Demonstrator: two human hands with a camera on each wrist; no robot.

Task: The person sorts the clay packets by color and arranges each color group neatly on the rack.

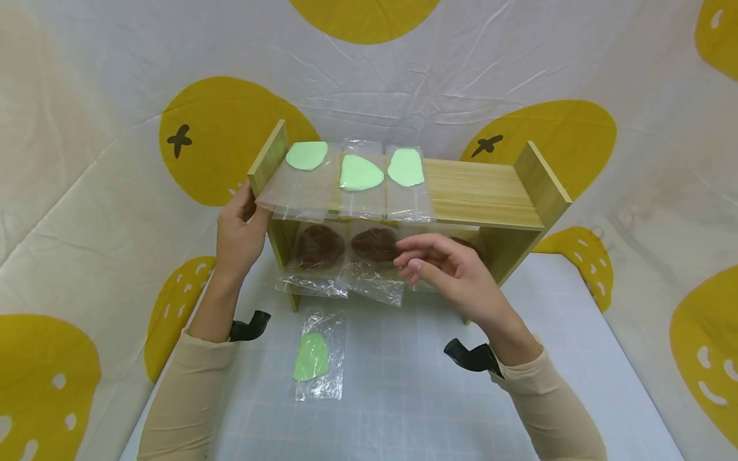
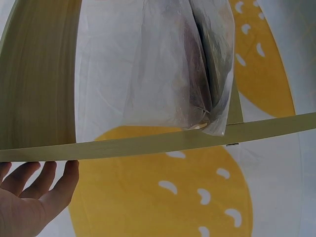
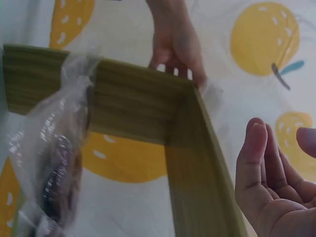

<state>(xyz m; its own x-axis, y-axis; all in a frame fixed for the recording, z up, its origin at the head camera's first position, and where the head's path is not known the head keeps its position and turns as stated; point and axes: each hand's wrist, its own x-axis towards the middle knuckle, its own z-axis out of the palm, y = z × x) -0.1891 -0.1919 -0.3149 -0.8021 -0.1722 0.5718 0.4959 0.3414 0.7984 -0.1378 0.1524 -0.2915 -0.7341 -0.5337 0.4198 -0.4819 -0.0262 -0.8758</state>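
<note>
My left hand [image 1: 242, 224] touches the outer left side of a small wooden shelf [image 1: 478, 192]; in the left wrist view its fingertips [image 2: 71, 168] rest against the side panel. My right hand [image 1: 450, 266] is in the air before the shelf's lower level, fingers loosely bent, holding nothing. Three clear plastic bags with light green flat pieces lie on the top board, the rightmost bag [image 1: 406, 168] near the middle. Below them are bags with dark brown round pieces, such as the left brown piece [image 1: 319, 248]; my right hand partly hides the right one.
Another clear bag with a light green piece [image 1: 311, 357] lies on the pale table [image 1: 392, 397] in front of the shelf. A white cloth with yellow fruit prints [image 1: 415, 77] hangs behind and at both sides. The shelf's right end panel [image 1: 542, 176] rises above the top board.
</note>
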